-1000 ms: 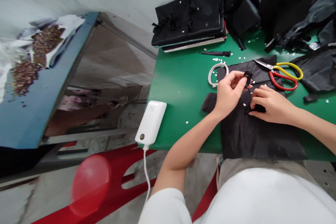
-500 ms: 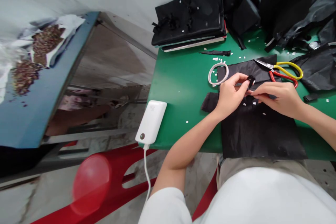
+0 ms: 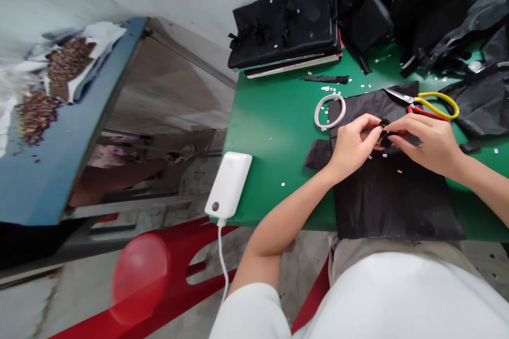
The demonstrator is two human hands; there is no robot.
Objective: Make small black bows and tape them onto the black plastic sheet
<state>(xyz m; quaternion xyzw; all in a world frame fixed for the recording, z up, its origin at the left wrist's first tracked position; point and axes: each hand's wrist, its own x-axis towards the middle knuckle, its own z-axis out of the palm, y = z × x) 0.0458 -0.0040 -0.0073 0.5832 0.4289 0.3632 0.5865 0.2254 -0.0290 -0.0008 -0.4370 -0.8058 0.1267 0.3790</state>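
Observation:
My left hand (image 3: 356, 140) and my right hand (image 3: 425, 140) meet over a black cloth (image 3: 393, 201) that hangs past the table's front edge. Between my fingertips is a small black fabric strip (image 3: 385, 139), folded or looped, and both hands pinch it. Its exact shape is partly hidden by the fingers. Scissors (image 3: 413, 100) with one yellow and one red handle lie on the cloth just beyond my right hand, the red one partly covered. A roll of narrow white tape (image 3: 330, 111) rests beside my left hand. Tiny white pieces (image 3: 400, 171) dot the cloth.
On the green table (image 3: 270, 116) stands a stack of folded black cloth pieces (image 3: 286, 26) with bows. Crumpled black fabric (image 3: 437, 16) fills the back right. A white power bank (image 3: 228, 185) with a cable lies at the left edge. Red plastic chair (image 3: 175, 265) below.
My right hand has moved slightly up, so its fingertips now meet the left ones at the black strip. It covers more of the red scissor handle.

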